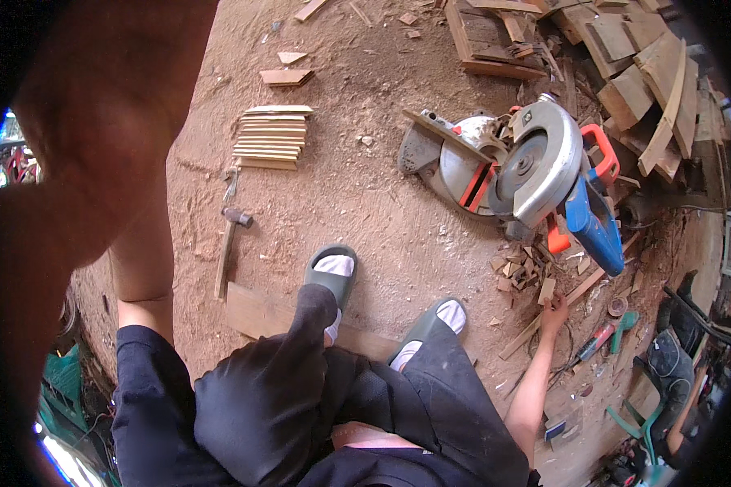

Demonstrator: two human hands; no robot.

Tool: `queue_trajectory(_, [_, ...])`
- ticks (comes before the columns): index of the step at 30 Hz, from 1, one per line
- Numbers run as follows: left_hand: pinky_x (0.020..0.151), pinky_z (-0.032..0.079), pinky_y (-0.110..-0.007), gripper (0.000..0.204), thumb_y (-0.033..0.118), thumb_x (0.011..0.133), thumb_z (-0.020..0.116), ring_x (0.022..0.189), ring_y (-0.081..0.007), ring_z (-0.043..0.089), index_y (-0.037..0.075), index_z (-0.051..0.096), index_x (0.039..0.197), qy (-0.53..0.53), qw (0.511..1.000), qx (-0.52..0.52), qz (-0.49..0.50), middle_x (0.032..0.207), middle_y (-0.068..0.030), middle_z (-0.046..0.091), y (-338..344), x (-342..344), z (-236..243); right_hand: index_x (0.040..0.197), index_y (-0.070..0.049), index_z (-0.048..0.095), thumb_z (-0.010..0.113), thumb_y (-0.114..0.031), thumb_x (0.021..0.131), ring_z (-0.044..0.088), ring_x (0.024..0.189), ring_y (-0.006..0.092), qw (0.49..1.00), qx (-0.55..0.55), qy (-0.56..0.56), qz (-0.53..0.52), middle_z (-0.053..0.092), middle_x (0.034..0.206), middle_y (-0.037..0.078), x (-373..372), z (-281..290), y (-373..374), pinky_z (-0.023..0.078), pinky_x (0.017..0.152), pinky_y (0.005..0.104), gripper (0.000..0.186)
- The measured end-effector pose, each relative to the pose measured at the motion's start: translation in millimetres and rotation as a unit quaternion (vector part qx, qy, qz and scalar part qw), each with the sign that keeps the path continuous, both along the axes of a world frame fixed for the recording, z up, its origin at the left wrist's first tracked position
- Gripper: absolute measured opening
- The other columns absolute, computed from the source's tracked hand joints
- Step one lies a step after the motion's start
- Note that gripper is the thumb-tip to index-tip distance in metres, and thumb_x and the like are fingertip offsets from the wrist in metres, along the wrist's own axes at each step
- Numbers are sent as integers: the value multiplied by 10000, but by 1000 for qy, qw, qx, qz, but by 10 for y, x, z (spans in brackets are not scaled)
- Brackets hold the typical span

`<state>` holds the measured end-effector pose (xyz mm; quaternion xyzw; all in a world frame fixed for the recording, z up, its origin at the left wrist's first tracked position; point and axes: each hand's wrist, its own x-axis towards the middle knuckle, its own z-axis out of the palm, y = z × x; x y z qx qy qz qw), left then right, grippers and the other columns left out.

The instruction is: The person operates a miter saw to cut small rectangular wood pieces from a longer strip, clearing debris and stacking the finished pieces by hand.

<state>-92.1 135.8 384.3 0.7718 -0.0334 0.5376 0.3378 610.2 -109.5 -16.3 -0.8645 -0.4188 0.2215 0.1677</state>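
My left hand (97, 138) is raised very close to the camera, a large dark shape over the upper left. Its fingers cannot be made out. On the lower right, my right hand (555, 310) reaches down to the ground, its fingers closed at the end of a small wooden block (547, 290). A long thin wood strip (521, 338) runs beneath that hand. Just beyond it lies a pile of small wood offcuts (518, 269). A miter saw (528, 166) with a round silver guard and blue and orange handles stands farther off.
A row of cut wood slats (270, 138) lies ahead, with a hammer (229, 243) nearer me. A flat board (256, 310) is by my sandalled feet. Wood scraps (625, 89) are heaped at far right. A red tube (597, 341) and a tape roll (618, 306) lie beside my right hand.
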Motion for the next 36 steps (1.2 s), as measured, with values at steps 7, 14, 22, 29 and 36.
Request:
queue_trajectory(7, [1079, 402, -490, 803, 635, 874, 614, 1256, -317, 522, 45, 484, 1402, 34, 999, 24, 28, 1362, -176, 548, -224, 175, 85, 1233, 16, 609, 749, 5, 867, 686, 855, 198, 999, 37, 4, 0, 713, 1010, 126, -144, 38, -51, 532, 771, 333, 392])
queue_trajectory(14, [1056, 421, -482, 736, 572, 894, 608, 1220, -311, 542, 37, 495, 1386, 29, 999, 28, 35, 1332, -175, 564, -262, 252, -64, 1242, -8, 620, 774, -28, 864, 678, 808, 178, 999, 24, -20, -20, 713, 918, 95, -252, 86, -116, 532, 731, 320, 408])
queue_trajectory(22, [1031, 442, -472, 659, 501, 918, 602, 1179, -303, 564, 28, 508, 1367, 34, 998, 27, 54, 1297, -173, 584, -346, 293, 0, 1236, -3, 627, 759, -46, 879, 692, 834, 227, 999, 17, -40, 9, 712, 950, 133, -440, 145, 32, 541, 751, 364, 383])
queue_trajectory(29, [1008, 461, -464, 592, 438, 939, 596, 1143, -297, 584, 19, 519, 1350, 17, 998, 32, 55, 1266, -172, 601, -259, 347, -12, 1247, 7, 622, 721, -23, 897, 675, 847, 206, 997, 73, 4, -28, 705, 1020, 98, -117, 35, -113, 530, 762, 346, 364])
queue_trajectory(36, [986, 479, -455, 526, 376, 959, 590, 1107, -291, 604, 11, 530, 1334, 4, 981, -51, 187, 1236, -170, 617, -88, 221, -315, 1256, -36, 637, 720, -56, 917, 610, 791, 101, 969, 234, 65, -46, 680, 954, 30, 11, 77, 46, 477, 643, 254, 350])
